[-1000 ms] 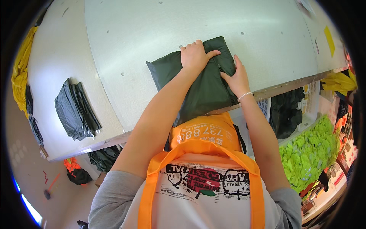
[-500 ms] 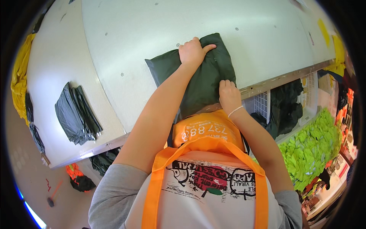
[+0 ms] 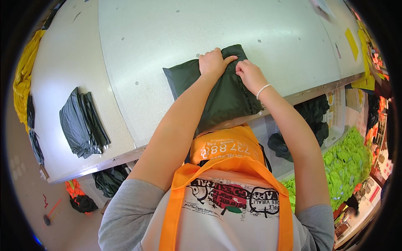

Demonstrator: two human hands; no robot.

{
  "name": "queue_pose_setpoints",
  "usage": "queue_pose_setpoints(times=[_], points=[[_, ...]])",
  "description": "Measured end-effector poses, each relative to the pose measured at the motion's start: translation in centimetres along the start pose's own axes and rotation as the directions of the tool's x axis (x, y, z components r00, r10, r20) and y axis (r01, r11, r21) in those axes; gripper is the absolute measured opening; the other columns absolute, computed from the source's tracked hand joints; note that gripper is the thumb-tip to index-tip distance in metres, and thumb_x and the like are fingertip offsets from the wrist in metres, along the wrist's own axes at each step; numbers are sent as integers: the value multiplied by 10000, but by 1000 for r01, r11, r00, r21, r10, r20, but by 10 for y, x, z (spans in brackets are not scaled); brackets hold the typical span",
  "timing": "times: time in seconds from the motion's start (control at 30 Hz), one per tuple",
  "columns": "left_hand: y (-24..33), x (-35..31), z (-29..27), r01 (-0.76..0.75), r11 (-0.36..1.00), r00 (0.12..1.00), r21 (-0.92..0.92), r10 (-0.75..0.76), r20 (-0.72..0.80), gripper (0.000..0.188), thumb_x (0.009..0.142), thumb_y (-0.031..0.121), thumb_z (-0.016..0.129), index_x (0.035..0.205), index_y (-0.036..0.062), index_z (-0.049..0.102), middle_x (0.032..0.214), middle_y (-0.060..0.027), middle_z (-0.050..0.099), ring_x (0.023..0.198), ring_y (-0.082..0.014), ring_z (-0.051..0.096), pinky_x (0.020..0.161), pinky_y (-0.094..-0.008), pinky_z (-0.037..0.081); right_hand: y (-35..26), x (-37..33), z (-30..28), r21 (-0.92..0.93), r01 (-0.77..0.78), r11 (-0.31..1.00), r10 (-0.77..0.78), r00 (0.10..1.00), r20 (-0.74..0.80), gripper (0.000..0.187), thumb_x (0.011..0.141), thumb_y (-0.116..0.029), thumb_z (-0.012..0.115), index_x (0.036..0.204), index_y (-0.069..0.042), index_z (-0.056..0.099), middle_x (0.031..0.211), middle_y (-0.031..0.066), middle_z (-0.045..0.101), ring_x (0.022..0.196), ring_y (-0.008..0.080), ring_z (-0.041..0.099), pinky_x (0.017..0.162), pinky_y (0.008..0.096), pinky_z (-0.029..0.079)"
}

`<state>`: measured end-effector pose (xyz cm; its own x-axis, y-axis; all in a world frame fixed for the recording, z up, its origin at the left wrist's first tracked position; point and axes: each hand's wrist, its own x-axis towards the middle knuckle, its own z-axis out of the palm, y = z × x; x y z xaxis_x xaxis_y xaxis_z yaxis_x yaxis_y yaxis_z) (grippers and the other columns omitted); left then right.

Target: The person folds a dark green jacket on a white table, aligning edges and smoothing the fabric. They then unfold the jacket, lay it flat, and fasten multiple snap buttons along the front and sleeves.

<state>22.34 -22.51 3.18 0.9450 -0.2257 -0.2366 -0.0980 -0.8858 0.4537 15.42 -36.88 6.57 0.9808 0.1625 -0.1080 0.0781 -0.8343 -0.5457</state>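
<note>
A folded piece of thin, slightly shiny dark green fabric (image 3: 224,102) lies at the table's near edge, its lower part hanging toward my orange apron. My left hand (image 3: 212,62) presses on its far part, fingers curled and thumb stretched to the right, gripping the cloth. Close beside that thumb, my right hand (image 3: 250,75) is closed in a pinch at the fabric's far right side; its fingertips partly hide what they hold. A row of small dark marks runs down the fabric's right side below my right hand.
A stack of folded dark green pieces (image 3: 83,123) rests on the pale table (image 3: 167,29) to the left. Yellow cloth (image 3: 27,75) hangs at the far left. Under the right edge stand a white crate (image 3: 337,108) with dark cloth and a heap of lime-green pieces (image 3: 347,163).
My right hand has moved from the fabric's near right edge up to its far right side, by my left hand. The right side now looks folded inward. My left hand keeps its hold.
</note>
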Motion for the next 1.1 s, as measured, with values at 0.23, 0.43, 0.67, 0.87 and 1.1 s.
queue_pose_setpoints(times=[0.23, 0.43, 0.67, 0.87, 1.1], points=[[-1, -3, 5, -11, 1000, 1000, 24, 11, -16, 693, 770, 717, 518, 851, 34, 602, 770, -150, 673, 773, -295, 656, 875, -452, 433, -6, -22, -33, -98, 159, 982, -109, 914, 391, 30, 781, -24, 574, 753, -19, 563, 806, 160, 575, 776, 344, 575, 706, 408, 473], [1, -4, 2, 3, 1000, 1000, 5, -3, 7, 701, 772, 724, 505, 866, 36, 600, 778, -142, 673, 774, -297, 651, 868, -440, 431, -19, -123, -32, -134, 121, 984, -71, 941, 332, 47, 772, 6, 555, 813, -16, 549, 818, 155, 543, 768, 340, 590, 676, 414, 494], [8, -2, -4, 2, 999, 1000, 50, 0, -25, 704, 755, 731, 524, 875, 42, 604, 813, -132, 674, 812, -284, 647, 820, -410, 427, -16, -150, -20, -98, 106, 990, -94, 989, 115, 65, 820, -70, 579, 847, -12, 569, 832, 141, 560, 764, 320, 600, 654, 390, 503], [73, -79, -87, -373, 927, 725, -34, 269, -634, 439, 672, 426, 771, 846, 58, 603, 847, -93, 624, 850, -281, 555, 782, -390, 378, 20, -152, -53, 687, -374, 623, 356, 917, 177, 272, 919, -205, 582, 1107, -11, 617, 1036, 86, 650, 803, 124, 604, 705, 264, 505], [55, -187, -75, -356, 887, 903, -294, 246, -353, 343, 724, 254, 756, 1000, 85, 641, 1017, -140, 638, 886, -312, 608, 770, -392, 457, 54, -114, -40, 751, -610, 253, 356, 781, 513, 642, 941, -523, 441, 1260, 31, 490, 1118, 157, 612, 1042, 215, 577, 912, 349, 431]])
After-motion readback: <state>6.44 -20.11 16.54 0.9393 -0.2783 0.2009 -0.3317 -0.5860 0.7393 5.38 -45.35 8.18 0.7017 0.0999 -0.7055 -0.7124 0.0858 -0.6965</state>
